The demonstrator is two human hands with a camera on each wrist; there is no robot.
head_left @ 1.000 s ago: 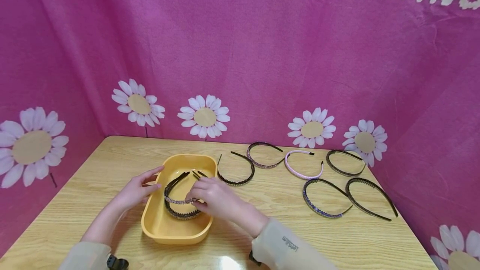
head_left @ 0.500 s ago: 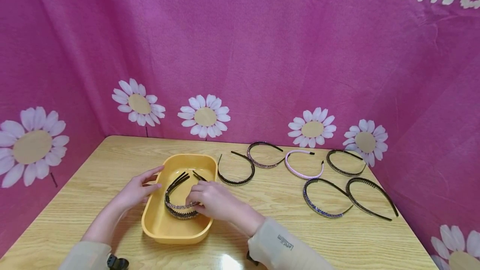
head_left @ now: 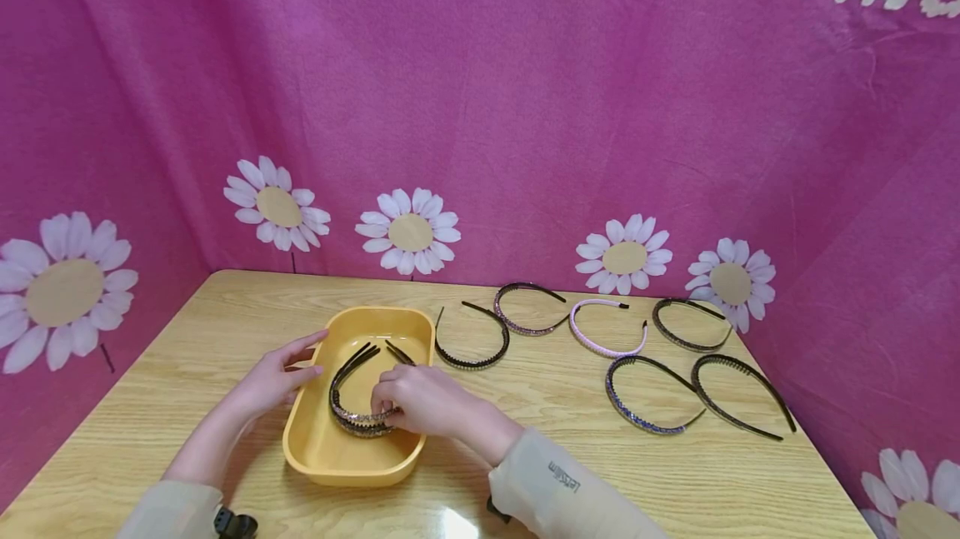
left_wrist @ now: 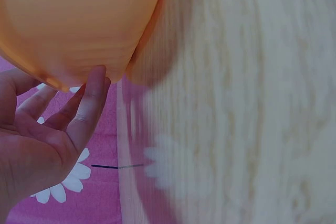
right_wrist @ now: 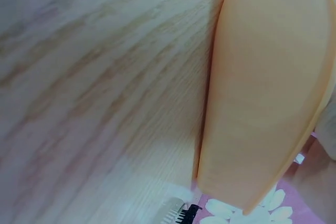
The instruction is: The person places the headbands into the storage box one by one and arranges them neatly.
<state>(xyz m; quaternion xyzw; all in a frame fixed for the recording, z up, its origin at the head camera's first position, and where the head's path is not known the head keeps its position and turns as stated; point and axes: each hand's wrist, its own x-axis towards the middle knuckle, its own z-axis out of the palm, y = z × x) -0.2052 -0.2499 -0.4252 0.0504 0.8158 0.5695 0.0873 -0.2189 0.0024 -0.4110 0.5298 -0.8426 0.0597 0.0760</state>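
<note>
Inside the yellow plastic basin, several dark headbands lie nested together, their ends toward the back. My right hand reaches over the basin's right side and pinches the uppermost headband, a dark one with pinkish glittery stones, by its right part. That part of the band is hidden under the fingers. At the left rim my left hand holds the basin, its digits on both sides of the edge. In the left wrist view, fingers rest against the outer wall of the basin.
Right of the basin, several headbands lie spread on the wooden table: a black toothed one, a lilac one, a blue-stoned one and other dark ones. A pink daisy-print cloth hangs behind and at both sides.
My right hand has lowered the glittery headband onto the others in the basin, moving slightly toward the front. My left hand has stayed at the rim.
</note>
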